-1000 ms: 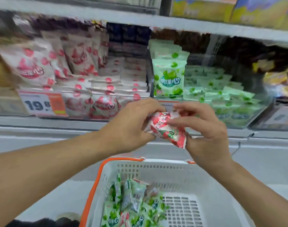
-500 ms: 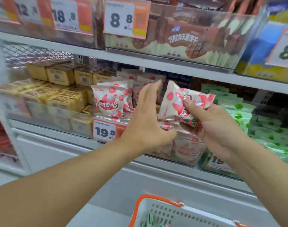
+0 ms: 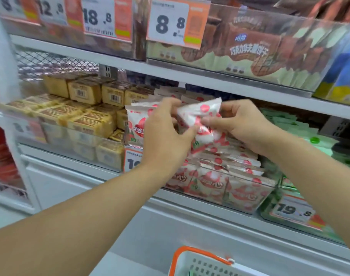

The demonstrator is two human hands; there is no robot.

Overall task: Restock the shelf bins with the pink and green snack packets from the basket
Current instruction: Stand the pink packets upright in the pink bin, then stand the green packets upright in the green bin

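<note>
head view: both hands on one pink packet (image 3: 198, 120) above the pink bin (image 3: 249, 198). left hand (image 3: 166, 140) pinches it, right hand (image 3: 238, 124) grips it too.

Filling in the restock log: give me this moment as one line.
stage: placing | hands: left and right hold pink packet | over: pink bin | basket: below

Both forearms bare — left hand (image 3: 162, 144), right hand (image 3: 240, 126) ungloved.

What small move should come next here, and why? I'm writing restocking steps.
Probably lower the pink packet into the pink bin and release. Both the left hand and right hand pinch it directly above that bin's stacked packets.
</note>
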